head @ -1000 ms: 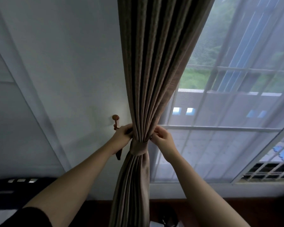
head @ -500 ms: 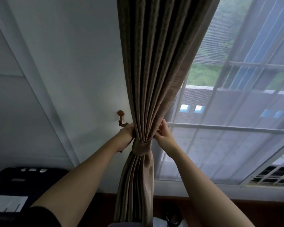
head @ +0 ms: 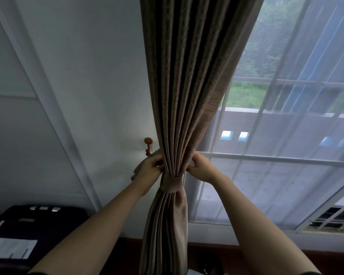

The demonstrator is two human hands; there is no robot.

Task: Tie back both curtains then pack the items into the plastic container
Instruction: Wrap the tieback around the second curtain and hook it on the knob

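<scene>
A brown pleated curtain [head: 187, 86] hangs in the middle of the view, gathered into a narrow waist by a matching brown tieback band [head: 172, 184]. My left hand [head: 150, 169] grips the curtain's left side just above the band. My right hand [head: 200, 168] pinches the curtain's right edge at the same height. A wooden wall hook [head: 148, 144] sticks out of the white wall just above my left hand. The tieback's end behind my left hand is hidden. No plastic container shows.
A sheer white curtain [head: 286, 155] covers the window on the right. A dark case [head: 28, 231] with a white label sits at the lower left. A wooden ledge runs along the bottom under the window.
Both hands stay on the gathered curtain and have closed in slightly on it above the band. The camera has tilted, so the hook and curtain sit a little differently in view.
</scene>
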